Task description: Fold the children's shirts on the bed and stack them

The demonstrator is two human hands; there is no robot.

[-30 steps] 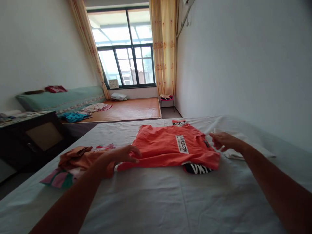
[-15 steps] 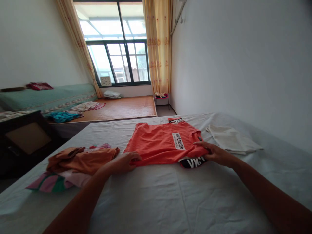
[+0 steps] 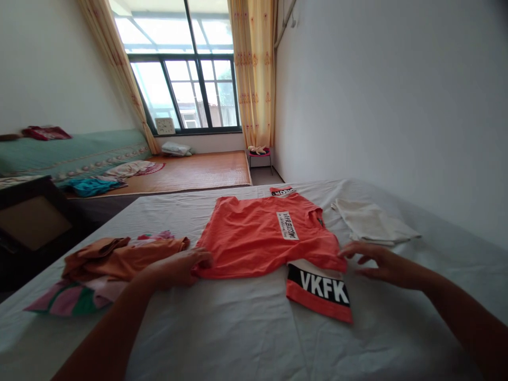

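Note:
An orange T-shirt lies flat on the white bed sheet. Its sleeve with a black band reading VKFK lies spread out toward me at the right. My left hand pinches the shirt's near left hem, fingers closed on the cloth. My right hand hovers just right of the sleeve, fingers apart, holding nothing.
A heap of orange, pink and green clothes lies at the left of the bed. A folded white cloth rests at the right near the wall. Beyond are a dark cabinet, a second bed with a mat, a stool and the window.
My right hand drew the black-banded sleeve out from under the shirt, laid it flat and let go. My left hand stayed on the hem. The view tilted down slightly.

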